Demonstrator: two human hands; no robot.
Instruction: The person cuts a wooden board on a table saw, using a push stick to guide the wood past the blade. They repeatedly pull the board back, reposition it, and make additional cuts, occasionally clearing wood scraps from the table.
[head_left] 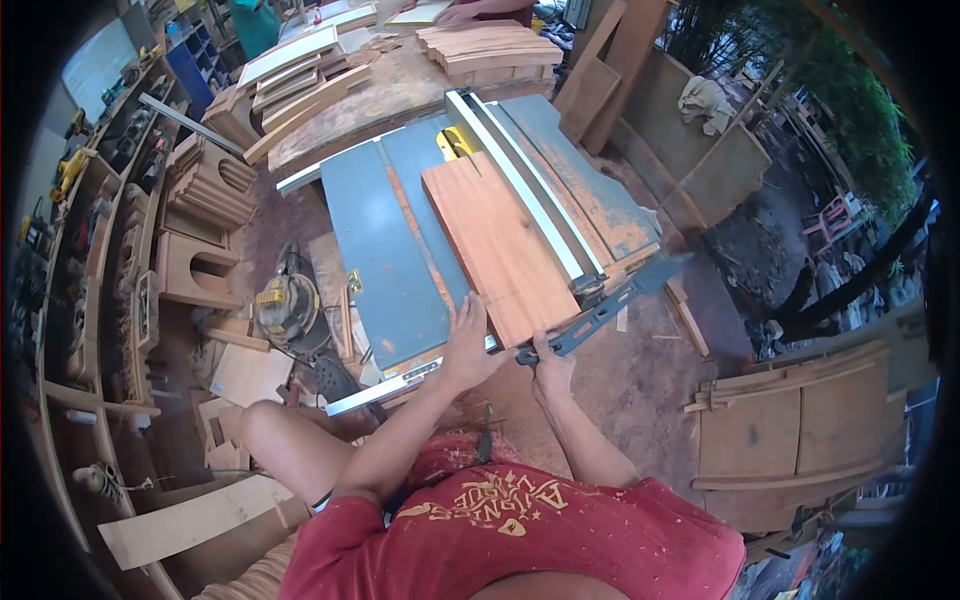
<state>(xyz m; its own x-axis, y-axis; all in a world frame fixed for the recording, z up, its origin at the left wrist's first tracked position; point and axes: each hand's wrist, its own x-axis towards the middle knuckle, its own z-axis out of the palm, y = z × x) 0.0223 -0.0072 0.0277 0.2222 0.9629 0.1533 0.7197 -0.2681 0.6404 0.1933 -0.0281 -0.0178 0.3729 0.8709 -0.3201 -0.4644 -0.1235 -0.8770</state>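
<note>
A thick reddish-brown wooden board (505, 255) lies flat on the grey table saw (370, 235), alongside the long metal rip fence (530, 190). Yellow plastic (456, 142) shows at the board's far end; the blade is hidden. My left hand (468, 345) rests at the board's near left edge, its fingers stretched out along the side. At the near end, my right hand (551, 372) is closed around one end of a black slotted push stick (610, 308). The stick slants away to the right, past the fence's near end.
Stacked boards (490, 50) lie on the workbench (400, 85) behind the saw, where other people stand. A yellow-and-black power tool (285, 300) sits on the floor at left, near shelves of tools (100, 250). Wooden panels (800, 430) stand at right.
</note>
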